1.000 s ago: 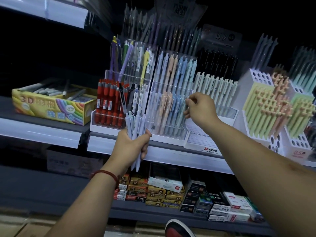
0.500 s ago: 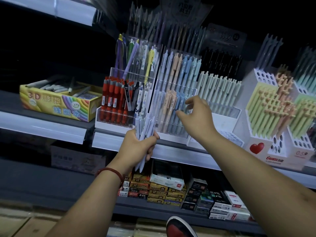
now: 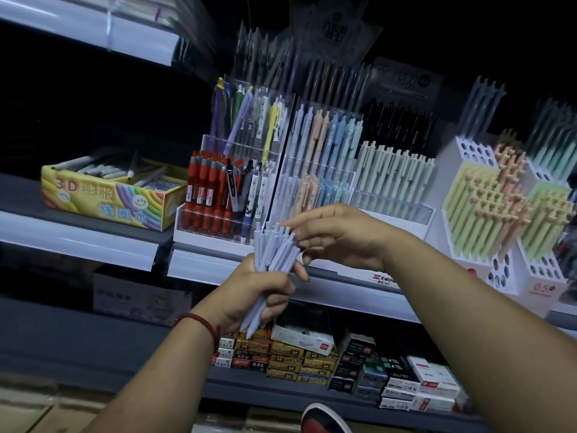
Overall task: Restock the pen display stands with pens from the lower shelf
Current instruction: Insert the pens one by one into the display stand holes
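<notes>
Hands: two, both in front of the upper shelf's edge.
Pens in hand: one bundle of pale lilac pens (image 3: 274, 254); roughly eight tops show, but the exact number cannot be told.
Left hand (image 3: 259, 295): fingers and thumb wrapped tight round the middle of the bundle; a red string bracelet (image 3: 199, 323) sits on the wrist.
Right hand (image 3: 343, 239): comes in from the right, palm down, fingers half curled with their tips at the tops of the pens; whether it has hold of one cannot be told.
Bundle and hands: the tops stand above the left fist and fan out just under the right fingertips; the writing ends stick out below the fist.
Long axis: near upright, leaning a little to the right at the top, clicker ends up and tips down.
Stands on the upper shelf: at least four. From the left, a clear stand with red pens (image 3: 193, 237), a clear tiered stand of pastel pens (image 3: 312, 160) right behind the bundle, a white stand of pale green pens (image 3: 406, 210), and white hole-topped blocks (image 3: 474, 151) with yellow, peach and green pens.
Yellow box (image 3: 115, 198): one, left of the stands, with loose markers.
Lower shelf (image 3: 234, 382): stacked small boxes (image 3: 296, 360), too many and too blurred to count, under the hands.
Shoe (image 3: 324, 420): one, at the bottom edge.
</notes>
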{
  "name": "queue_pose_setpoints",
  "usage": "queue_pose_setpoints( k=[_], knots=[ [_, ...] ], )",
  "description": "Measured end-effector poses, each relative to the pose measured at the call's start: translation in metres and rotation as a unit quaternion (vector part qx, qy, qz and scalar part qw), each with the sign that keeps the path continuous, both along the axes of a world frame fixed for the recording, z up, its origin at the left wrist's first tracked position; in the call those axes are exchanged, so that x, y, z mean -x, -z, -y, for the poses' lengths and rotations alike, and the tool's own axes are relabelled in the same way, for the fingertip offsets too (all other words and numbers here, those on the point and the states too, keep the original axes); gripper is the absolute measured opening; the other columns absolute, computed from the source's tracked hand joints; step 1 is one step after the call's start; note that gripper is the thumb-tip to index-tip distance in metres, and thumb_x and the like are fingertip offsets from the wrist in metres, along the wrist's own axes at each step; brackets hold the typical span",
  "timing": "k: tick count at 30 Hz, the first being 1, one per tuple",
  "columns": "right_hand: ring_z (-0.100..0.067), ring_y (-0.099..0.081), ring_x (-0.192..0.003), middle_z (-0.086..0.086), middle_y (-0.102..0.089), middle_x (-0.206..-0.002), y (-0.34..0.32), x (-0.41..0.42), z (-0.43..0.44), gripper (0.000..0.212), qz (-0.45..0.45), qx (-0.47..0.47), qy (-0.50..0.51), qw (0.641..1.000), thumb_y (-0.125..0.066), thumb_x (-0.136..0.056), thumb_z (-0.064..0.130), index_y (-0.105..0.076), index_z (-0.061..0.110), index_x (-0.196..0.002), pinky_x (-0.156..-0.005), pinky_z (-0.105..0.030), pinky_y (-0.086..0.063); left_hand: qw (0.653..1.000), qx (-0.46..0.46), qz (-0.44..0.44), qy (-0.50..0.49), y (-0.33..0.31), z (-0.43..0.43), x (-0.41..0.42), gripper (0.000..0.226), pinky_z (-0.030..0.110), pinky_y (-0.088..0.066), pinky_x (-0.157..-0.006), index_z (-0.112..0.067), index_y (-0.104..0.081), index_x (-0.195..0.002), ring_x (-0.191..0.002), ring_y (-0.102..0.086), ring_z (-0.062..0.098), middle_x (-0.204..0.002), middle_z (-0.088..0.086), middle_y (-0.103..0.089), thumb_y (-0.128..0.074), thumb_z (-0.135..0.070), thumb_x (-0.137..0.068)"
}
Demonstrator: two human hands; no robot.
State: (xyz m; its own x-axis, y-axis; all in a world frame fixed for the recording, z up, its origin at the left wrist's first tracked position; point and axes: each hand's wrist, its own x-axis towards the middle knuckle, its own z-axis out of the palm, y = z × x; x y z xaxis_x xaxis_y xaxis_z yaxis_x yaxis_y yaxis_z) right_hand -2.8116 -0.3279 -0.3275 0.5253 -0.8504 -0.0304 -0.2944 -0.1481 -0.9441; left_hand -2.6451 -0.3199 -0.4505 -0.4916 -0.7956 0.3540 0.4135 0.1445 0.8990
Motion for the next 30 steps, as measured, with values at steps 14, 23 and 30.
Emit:
queue_pose_setpoints(
  k=[14, 23, 30],
  knots=[
    [-0.02, -0.063, -0.066, -0.014, -0.066, -0.087, -0.041, 0.035, 0.027, 0.015, 0.137, 0.272, 0.376, 0.875, -0.058, -0.103, 0.008, -0.071, 0.002, -0.099, -0.062, -0.03, -0.059, 0.996, -0.027, 0.023, -0.081, 0.013, 0.008, 0.0, 0.016, 0.021, -0.033, -0.042, -0.006, -0.073, -0.087, -0.038, -0.035, 0.017, -0.05, 0.008, -0.039, -0.061, -0.007, -0.077],
    [-0.018, -0.063, -0.067, -0.012, -0.065, -0.086, -0.027, 0.054, 0.043, 0.015, -0.053, 0.363, 0.41, 0.835, -0.052, -0.107, 0.013, -0.065, 0.006, -0.105, -0.066, -0.031, -0.058, 0.994, -0.04, -0.017, -0.104, 0.015, 0.016, -0.002, 0.016, 0.02, -0.032, -0.041, -0.007, -0.072, -0.086, -0.036, -0.033, 0.017, -0.051, 0.007, -0.037, -0.06, -0.006, -0.076],
    [-0.022, -0.066, -0.068, -0.013, -0.065, -0.082, -0.009, 0.049, 0.049, 0.012, -0.105, 0.33, 0.374, 0.86, -0.057, -0.105, 0.01, -0.066, 0.004, -0.101, -0.071, -0.036, -0.06, 0.994, -0.04, -0.014, -0.098, 0.019, 0.019, -0.001, 0.017, 0.02, -0.034, -0.041, -0.007, -0.072, -0.088, -0.036, -0.034, 0.017, -0.051, 0.008, -0.038, -0.06, -0.006, -0.076]
  ],
)
